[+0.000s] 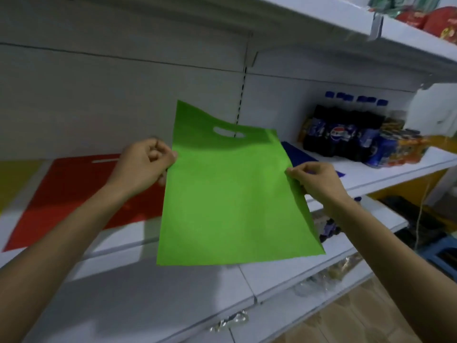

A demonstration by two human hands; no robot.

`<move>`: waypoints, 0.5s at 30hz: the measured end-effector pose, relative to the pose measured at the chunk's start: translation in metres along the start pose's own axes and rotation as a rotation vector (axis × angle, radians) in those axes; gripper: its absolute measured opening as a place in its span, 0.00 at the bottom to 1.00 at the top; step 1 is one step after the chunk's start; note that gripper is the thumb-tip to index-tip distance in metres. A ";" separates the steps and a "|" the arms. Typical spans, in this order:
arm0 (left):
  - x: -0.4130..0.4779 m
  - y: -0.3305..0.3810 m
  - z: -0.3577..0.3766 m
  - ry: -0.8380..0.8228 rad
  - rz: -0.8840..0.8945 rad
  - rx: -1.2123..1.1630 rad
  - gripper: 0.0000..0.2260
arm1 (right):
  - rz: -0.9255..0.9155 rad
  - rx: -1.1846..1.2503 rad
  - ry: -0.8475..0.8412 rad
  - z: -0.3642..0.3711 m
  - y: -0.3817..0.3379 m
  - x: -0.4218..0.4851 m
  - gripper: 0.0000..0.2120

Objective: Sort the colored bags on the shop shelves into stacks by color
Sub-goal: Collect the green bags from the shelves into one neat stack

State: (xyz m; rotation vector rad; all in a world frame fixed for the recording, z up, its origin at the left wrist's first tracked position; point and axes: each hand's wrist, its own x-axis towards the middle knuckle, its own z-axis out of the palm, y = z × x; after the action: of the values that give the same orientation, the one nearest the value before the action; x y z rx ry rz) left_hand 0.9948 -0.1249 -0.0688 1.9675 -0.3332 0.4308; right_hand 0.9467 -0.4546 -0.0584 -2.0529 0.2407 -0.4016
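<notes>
Bottles (342,131) beyond green bag (230,194), blue bag (300,154) behind.

A shop: white shelves (371,169) stocked with soda bottles (341,134).

Held up a flat green non-woven bag with a die-cut handle (230,194) at centre: left hand (143,164) pinching its 9 o'clock edge, right hand (316,181) pinching the 3 o'clock edge. Lay flat on the white metal shelf (385,173): red bag (74,191) at 9 o'clock, blue bag (300,155) at 2 o'clock, beside dark cola bottles (343,134).
</notes>
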 end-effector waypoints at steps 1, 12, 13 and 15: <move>0.006 -0.002 0.008 -0.021 -0.007 0.030 0.07 | -0.007 -0.017 -0.021 -0.003 0.004 0.012 0.08; 0.051 -0.029 0.044 0.047 -0.134 0.359 0.04 | -0.186 -0.266 -0.236 0.029 0.034 0.146 0.10; 0.052 -0.035 0.046 0.044 -0.165 0.389 0.05 | -0.204 -0.316 -0.268 0.036 0.038 0.156 0.09; 0.057 -0.047 0.051 0.026 -0.224 0.464 0.08 | -0.253 -0.415 -0.329 0.049 0.044 0.174 0.08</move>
State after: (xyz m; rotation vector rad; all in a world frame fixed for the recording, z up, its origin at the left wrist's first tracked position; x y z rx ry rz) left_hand 1.0729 -0.1536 -0.1015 2.4157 0.0115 0.4127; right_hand 1.1264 -0.4948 -0.0872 -2.5306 -0.1516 -0.1665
